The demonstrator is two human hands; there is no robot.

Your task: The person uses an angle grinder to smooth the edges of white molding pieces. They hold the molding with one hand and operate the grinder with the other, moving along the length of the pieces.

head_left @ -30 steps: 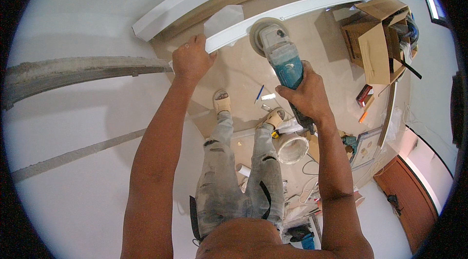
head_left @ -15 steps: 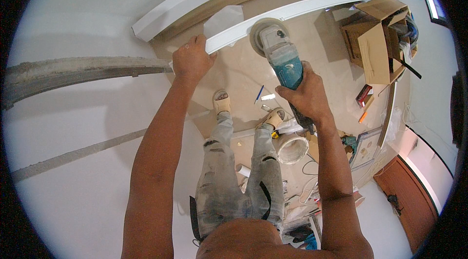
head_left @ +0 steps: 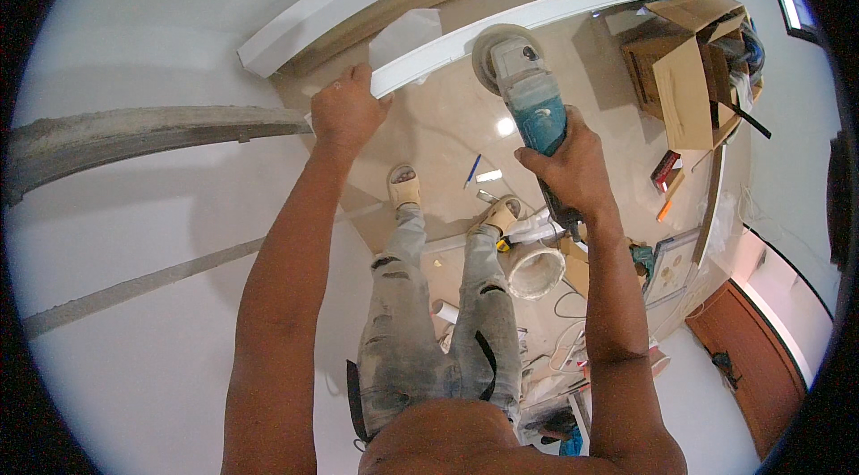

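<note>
My left hand (head_left: pixel 345 113) is closed round the near end of a long white strip (head_left: pixel 528 17), which stretches away to the far right. In my right hand (head_left: pixel 573 162) is a teal angle grinder (head_left: pixel 537 113), gripped by its body. The grinder's round disc (head_left: pixel 488 59) is at the near edge of the white strip, overlapping it in view; whether they touch I cannot tell. My fingertips on the strip are partly hidden.
An open cardboard box (head_left: pixel 684 90) stands at the right. Below it lie a red box (head_left: pixel 665 169) and an orange-handled tool (head_left: pixel 667 205). A white bucket (head_left: pixel 535 272) sits beside my right foot. A blue pen (head_left: pixel 472 170) lies on the floor. A white boxed beam (head_left: pixel 340 5) is at the far left.
The grinder in my right hand has moved a little to the right along the strip. My left hand keeps its hold on the strip and has shifted slightly left.
</note>
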